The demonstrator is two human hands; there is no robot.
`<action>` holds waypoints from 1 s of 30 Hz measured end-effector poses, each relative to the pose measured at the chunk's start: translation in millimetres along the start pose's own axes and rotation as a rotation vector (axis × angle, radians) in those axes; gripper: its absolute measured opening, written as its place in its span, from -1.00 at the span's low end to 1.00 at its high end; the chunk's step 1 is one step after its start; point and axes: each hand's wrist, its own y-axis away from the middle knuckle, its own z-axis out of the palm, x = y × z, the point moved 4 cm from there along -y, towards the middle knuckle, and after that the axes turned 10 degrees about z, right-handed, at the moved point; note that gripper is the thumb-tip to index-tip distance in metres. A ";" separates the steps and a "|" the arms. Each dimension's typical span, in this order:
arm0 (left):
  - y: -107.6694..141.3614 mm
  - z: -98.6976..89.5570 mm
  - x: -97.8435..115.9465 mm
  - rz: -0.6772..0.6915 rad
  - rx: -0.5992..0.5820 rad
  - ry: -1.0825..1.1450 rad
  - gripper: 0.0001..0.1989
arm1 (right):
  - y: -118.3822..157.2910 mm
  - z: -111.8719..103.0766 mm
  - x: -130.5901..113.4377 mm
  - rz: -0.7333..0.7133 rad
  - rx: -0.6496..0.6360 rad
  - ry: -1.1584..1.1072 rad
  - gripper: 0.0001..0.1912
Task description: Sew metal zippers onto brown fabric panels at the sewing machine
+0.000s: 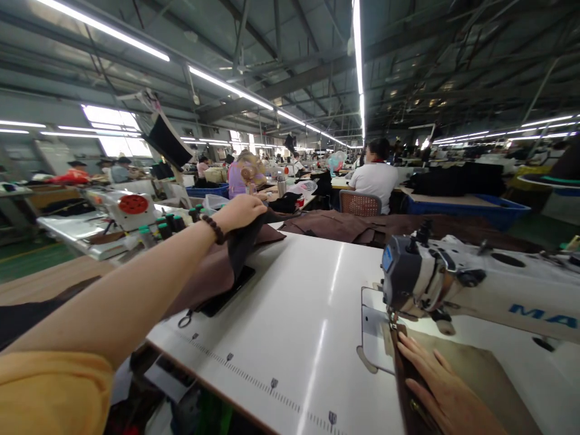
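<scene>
My left hand (240, 212) reaches to the far left of the white sewing table (290, 314), its fingers closed on a dark brown cloth (212, 269) that hangs down from it. Beneath the cloth's edge lies a black phone (231, 293). My right hand (435, 377) rests with fingers spread on a brown fabric piece (403, 362), just in front of the sewing machine (421, 272) needle area. Something small and metallic shows under its palm, too hidden to name. A lighter tan piece (484, 374) lies beside it.
Brown fabric (344, 226) is heaped along the table's back edge. Scissor handles (185, 320) show near the left front edge. Thread cones (167, 226) and another machine (129, 208) are at the left. Beyond sits a person in white (375, 181) near a blue bin (480, 211).
</scene>
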 end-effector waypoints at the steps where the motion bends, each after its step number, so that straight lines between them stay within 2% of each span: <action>1: 3.5 18.6 17.7 0.052 -0.062 0.038 -0.60 | -0.2 -2.3 -1.5 0.021 -0.038 -0.026 -0.51; 4: 29.4 83.6 78.2 0.259 -0.257 0.181 -0.59 | -0.1 -10.9 -6.4 0.082 -0.108 -0.103 -0.50; 7: 68.7 143.8 131.7 0.455 -0.382 0.295 -0.59 | -0.1 -19.0 -11.1 0.113 -0.149 -0.149 -0.51; 9: 90.0 173.8 153.8 0.524 -0.414 0.324 -0.49 | -0.3 -23.2 -13.5 0.125 -0.177 -0.152 -0.50; 12: 104.8 198.2 171.5 0.679 -0.423 0.312 -0.35 | -1.1 -28.7 -15.8 0.133 -0.189 -0.162 -0.50; 15: 103.0 200.8 178.3 0.780 -0.443 0.328 -0.36 | -1.9 -33.1 -17.0 0.133 -0.178 -0.182 -0.51; 19: 107.0 181.3 190.0 0.789 -0.424 0.371 -0.32 | -2.4 -37.3 -19.5 0.138 -0.209 -0.188 -0.51; 21: 121.5 172.3 200.1 0.789 -0.455 0.417 -0.19 | -2.6 -40.1 -21.2 0.139 -0.215 -0.197 -0.52; 24: 151.2 171.4 214.3 0.805 -0.607 0.455 -0.13 | -2.8 -43.0 -22.5 0.134 -0.206 -0.200 -0.52; 27: 167.3 173.5 218.0 0.765 -0.662 0.494 -0.17 | -2.5 -42.3 -21.8 0.127 -0.210 -0.188 -0.52; 30: 163.5 167.2 213.7 0.736 -0.688 0.595 -0.42 | -2.5 -40.3 -20.5 0.125 -0.213 -0.184 -0.52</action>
